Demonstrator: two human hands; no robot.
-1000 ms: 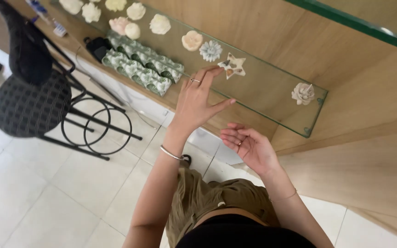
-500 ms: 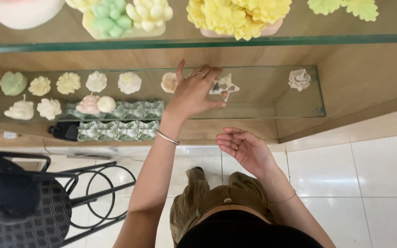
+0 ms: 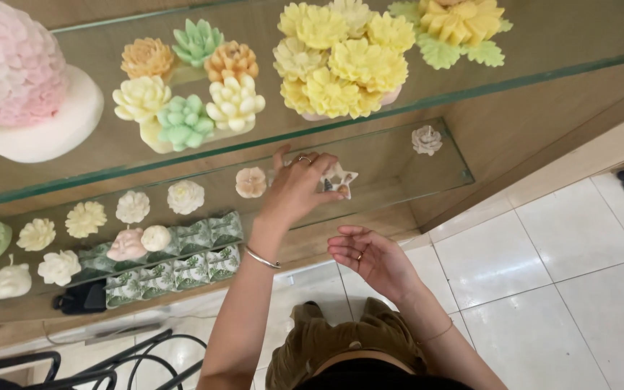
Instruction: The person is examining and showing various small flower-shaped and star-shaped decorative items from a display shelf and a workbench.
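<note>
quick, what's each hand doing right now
Left hand: fingers spread over the lower glass shelf, touching the star-shaped candle, not closed on it.
Right hand: open, palm up, holding nothing.

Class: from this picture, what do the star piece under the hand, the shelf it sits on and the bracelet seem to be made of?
Star piece: probably wax or soap, cream and matte, with soft moulded edges; the look leaves it open.
Shelf: clear glass, glossy, with a greenish edge and the wood showing through.
Bracelet on the left hand: looks like metal, thin, silvery, with a bright glint.
</note>
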